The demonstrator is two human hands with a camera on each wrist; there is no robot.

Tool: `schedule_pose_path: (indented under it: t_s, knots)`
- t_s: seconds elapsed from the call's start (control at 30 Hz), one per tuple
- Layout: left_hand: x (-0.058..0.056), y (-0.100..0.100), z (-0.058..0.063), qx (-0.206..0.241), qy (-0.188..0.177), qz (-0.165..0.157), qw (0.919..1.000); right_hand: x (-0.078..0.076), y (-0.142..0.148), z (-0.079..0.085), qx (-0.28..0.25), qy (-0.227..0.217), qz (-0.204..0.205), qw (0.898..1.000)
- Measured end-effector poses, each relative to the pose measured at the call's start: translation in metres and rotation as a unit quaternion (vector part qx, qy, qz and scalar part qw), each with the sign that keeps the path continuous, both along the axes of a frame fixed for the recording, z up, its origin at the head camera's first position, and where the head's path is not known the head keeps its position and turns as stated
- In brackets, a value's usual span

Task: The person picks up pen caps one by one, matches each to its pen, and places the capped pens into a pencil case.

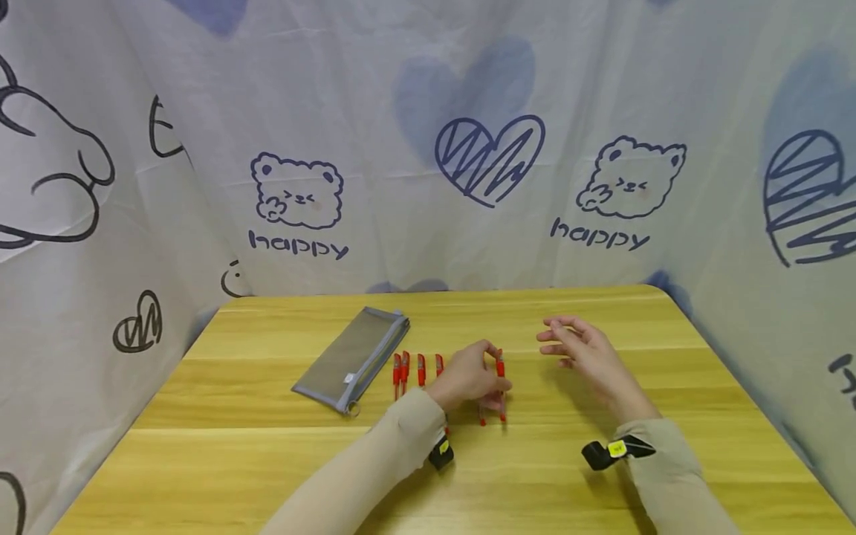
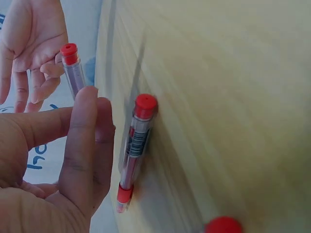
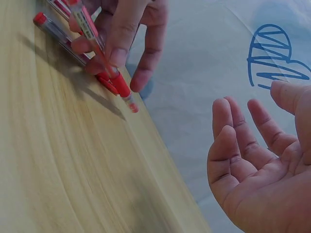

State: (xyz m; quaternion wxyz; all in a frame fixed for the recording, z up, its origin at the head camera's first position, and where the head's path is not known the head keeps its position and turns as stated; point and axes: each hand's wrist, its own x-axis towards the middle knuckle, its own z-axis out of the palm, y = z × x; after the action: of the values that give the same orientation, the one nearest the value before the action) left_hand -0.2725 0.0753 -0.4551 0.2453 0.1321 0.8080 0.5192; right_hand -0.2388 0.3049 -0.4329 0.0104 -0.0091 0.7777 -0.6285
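My left hand (image 1: 471,377) pinches a clear-barrelled red pen (image 3: 125,86) between thumb and fingers, lifted a little off the table. Another red pen (image 2: 138,141) lies on the wood just beneath it. Further left, several capped red pens (image 1: 421,369) lie side by side in a row, some partly hidden by the left hand and forearm. To the right, my right hand (image 1: 588,357) hovers over the table with its fingers loosely bent and nothing in them.
A grey mesh zip pouch (image 1: 344,357) lies at a slant left of the pens, its zipper side facing them. The wooden table (image 1: 267,461) ends at a printed cloth curtain (image 1: 401,223) behind and on both sides.
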Motion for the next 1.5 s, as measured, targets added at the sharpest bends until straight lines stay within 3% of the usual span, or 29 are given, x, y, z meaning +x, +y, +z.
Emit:
schedule_pose_path:
  t_s: [0.6,0.8,1.0,1.5]
  knots:
    - [-0.002,0.007,0.004,-0.030,0.016,-0.006,0.9994,0.000,0.015,0.005,-0.012,0.007,-0.015,1.000]
    - [-0.001,0.002,0.004,0.004,0.003,-0.021,0.9998,0.001,0.014,0.008,-0.023,0.002,-0.015,1.000]
    - [0.000,-0.008,0.009,0.055,-0.031,-0.047,0.9969,0.002,0.016,0.006,-0.021,-0.001,-0.014,1.000]
    - [-0.003,-0.055,0.034,0.080,-0.017,-0.045,0.9956,-0.001,0.014,0.000,0.006,-0.006,0.001,1.000]
